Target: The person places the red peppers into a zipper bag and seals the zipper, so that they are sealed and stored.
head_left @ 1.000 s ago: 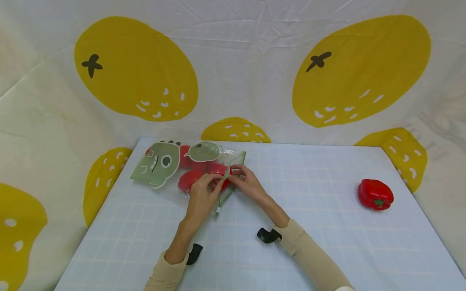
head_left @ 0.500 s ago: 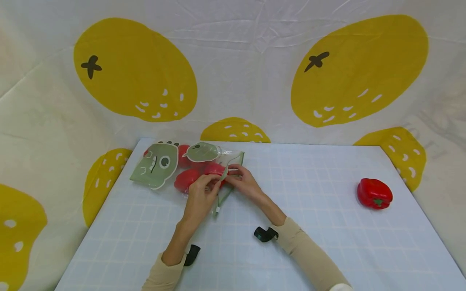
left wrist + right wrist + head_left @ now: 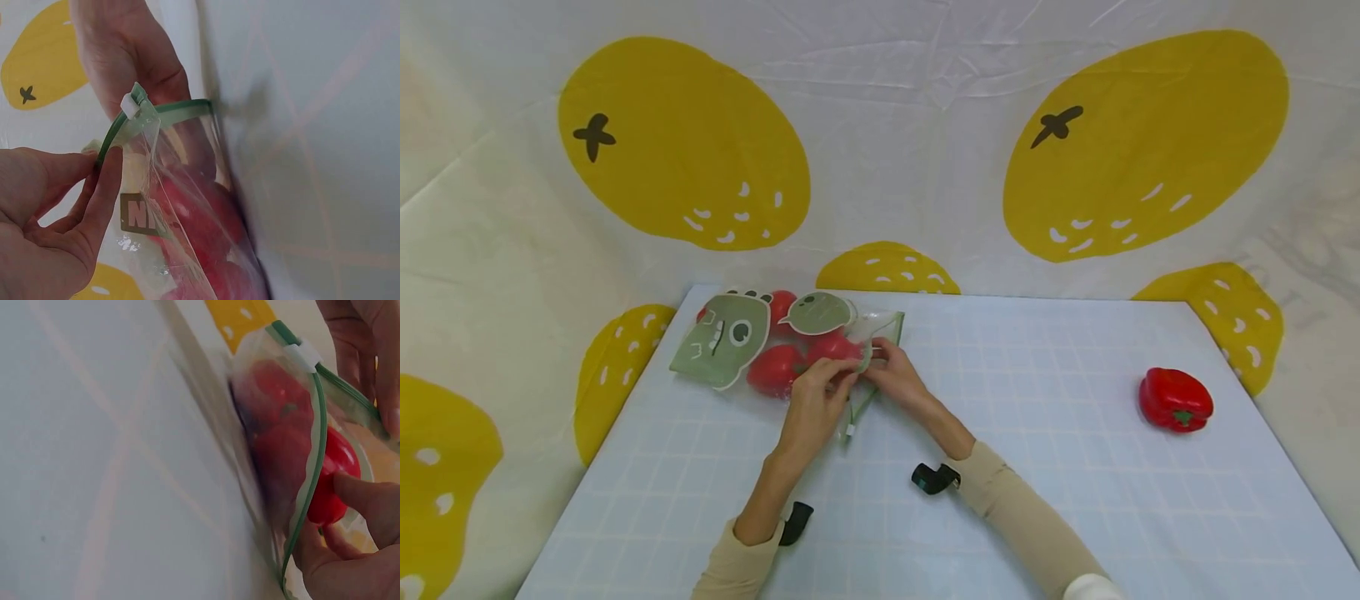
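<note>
A clear zip bag [image 3: 868, 325] with green trim, a slider and cartoon prints lies at the back left of the table, holding several red items. My left hand [image 3: 815, 404] pinches the near side of its mouth between thumb and fingers; the left wrist view shows the green zip strip [image 3: 111, 134] there. My right hand [image 3: 362, 550] reaches into the mouth, thumb and fingers around a red bell pepper [image 3: 340, 456]. Through the film, another red pepper [image 3: 275, 394] shows a green stem. The white slider [image 3: 303, 357] sits at one end of the parted zip.
A loose red bell pepper [image 3: 1176, 400] lies on the right side of the pale blue checked table [image 3: 1037, 367]. Behind stands a white cloth [image 3: 902, 150] printed with yellow fruit. Black wrist cameras [image 3: 936, 478] hang near both sleeves.
The red peppers near the mouth have shifted left, deeper into the bag. My right hand and forearm have moved slightly left with them; the left hand keeps its pinch on the rim.
</note>
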Action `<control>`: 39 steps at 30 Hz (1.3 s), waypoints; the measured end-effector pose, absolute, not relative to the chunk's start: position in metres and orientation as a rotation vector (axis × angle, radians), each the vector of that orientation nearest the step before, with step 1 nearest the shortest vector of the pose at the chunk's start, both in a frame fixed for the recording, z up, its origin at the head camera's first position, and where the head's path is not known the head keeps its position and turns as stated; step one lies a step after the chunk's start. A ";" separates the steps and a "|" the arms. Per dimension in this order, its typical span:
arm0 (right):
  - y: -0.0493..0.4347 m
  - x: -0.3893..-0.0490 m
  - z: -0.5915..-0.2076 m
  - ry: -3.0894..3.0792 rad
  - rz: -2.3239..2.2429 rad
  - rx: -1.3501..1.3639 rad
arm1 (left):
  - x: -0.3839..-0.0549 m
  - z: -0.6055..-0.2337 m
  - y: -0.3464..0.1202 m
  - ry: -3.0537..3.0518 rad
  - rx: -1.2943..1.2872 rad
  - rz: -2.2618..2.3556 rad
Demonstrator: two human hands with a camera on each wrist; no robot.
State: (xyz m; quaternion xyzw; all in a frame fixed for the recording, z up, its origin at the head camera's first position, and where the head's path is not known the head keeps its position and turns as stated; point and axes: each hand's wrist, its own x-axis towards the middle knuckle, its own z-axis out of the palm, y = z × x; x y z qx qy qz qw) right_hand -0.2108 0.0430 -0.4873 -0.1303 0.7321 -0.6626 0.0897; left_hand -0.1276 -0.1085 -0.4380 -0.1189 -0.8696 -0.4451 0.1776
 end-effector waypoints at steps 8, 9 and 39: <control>0.042 -0.213 -0.488 2.221 -1.942 -0.437 | -0.128 -0.438 -0.109 -2.453 -0.347 -1.273; 0.043 -0.213 -0.488 2.220 -1.941 -0.441 | -0.128 -0.438 -0.109 -2.454 -0.346 -1.273; 0.093 -0.198 -0.474 2.199 -1.806 -0.498 | -0.128 -0.441 -0.105 -2.489 -0.269 -1.275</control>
